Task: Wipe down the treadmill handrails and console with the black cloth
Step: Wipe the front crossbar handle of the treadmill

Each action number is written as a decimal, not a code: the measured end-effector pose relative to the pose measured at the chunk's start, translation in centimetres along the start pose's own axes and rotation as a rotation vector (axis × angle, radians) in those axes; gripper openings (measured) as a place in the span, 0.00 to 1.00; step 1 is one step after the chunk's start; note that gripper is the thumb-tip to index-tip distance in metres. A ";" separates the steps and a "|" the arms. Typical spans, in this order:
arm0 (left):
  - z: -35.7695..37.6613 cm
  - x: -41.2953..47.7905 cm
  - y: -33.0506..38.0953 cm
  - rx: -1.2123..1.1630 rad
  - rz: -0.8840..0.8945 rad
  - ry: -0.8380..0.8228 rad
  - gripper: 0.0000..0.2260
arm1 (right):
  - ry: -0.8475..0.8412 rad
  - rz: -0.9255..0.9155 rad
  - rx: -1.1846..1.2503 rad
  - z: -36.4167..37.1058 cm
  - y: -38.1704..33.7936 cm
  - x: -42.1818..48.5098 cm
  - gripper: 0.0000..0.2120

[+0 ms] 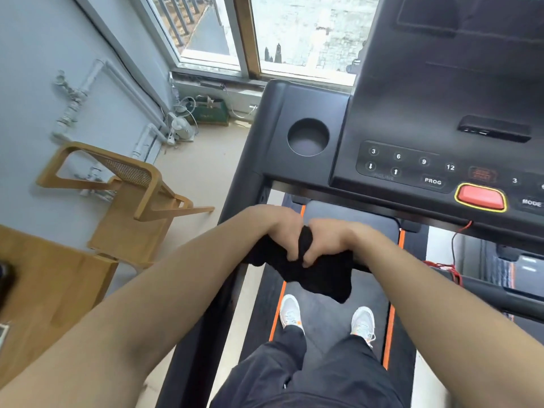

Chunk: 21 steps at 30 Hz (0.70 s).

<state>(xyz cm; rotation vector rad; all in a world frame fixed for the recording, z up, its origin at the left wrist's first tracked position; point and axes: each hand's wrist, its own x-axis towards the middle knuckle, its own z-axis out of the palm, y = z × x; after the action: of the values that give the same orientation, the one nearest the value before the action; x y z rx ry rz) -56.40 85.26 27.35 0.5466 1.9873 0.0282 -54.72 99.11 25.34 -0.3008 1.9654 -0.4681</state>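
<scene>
The black cloth (319,276) hangs bunched between both hands above the treadmill belt (332,316). My left hand (281,231) grips its left part and my right hand (331,240) grips its right part, knuckles nearly touching. The black console (412,136) with number buttons and a red stop button (481,197) rises ahead and to the right. Its cup holder (308,136) lies ahead of my hands. The left handrail (235,201) runs down from the console, passing under my left forearm. The right handrail (488,285) shows past my right arm.
A wooden chair (132,195) stands left of the treadmill by the grey wall, with a wooden table (44,284) nearer. A red safety cord (453,248) dangles below the console. My white shoes (326,318) stand on the belt. A window (294,33) lies ahead.
</scene>
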 end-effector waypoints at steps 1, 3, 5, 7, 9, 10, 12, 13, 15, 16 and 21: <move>-0.7 0.1 0.0 -0.114 -0.021 -0.115 0.08 | -0.086 -0.003 0.097 -0.6 0.1 0.4 0.17; -1.1 0.2 0.0 -0.217 -0.059 -0.201 0.07 | -0.166 0.026 0.155 -0.7 0.3 0.8 0.16; -0.2 -0.3 0.1 -0.087 -0.038 -0.041 0.08 | -0.084 0.019 0.081 -0.4 -0.2 0.5 0.13; 1.7 -0.7 0.3 0.121 -0.039 0.239 0.09 | 0.098 0.017 -0.063 0.5 -0.9 -0.6 0.11; 3.6 -0.8 0.3 0.223 -0.082 0.451 0.09 | 0.339 0.059 -0.249 2.4 -1.2 -1.7 0.08; 4.5 -0.6 0.3 0.239 -0.090 0.564 0.08 | 0.504 0.077 -0.348 3.7 -1.1 -1.9 0.06; 5.9 -0.6 0.3 0.281 -0.066 0.836 0.05 | 0.827 0.054 -0.517 6.5 -0.5 -1.6 0.08; 6.6 -0.6 0.4 0.291 -0.053 0.940 0.09 | 0.911 0.035 -0.554 7.5 -0.2 -1.3 0.11; 8.1 -0.4 0.6 0.315 -0.043 1.111 0.12 | 1.019 0.008 -0.570 8.5 0.3 -1.0 0.15; 8.7 -0.3 0.7 0.284 -0.045 1.172 0.12 | 1.026 0.008 -0.567 8.6 0.2 -1.2 0.15; 11.3 -0.9 1.8 0.009 0.004 1.382 0.07 | 0.965 -0.113 -0.421 8.9 0.5 -3.3 0.27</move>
<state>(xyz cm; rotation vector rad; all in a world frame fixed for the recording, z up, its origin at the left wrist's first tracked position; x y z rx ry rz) -45.76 84.16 23.24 0.5894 3.3133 0.5208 -45.26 99.23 24.42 -0.5140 3.0109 -0.2764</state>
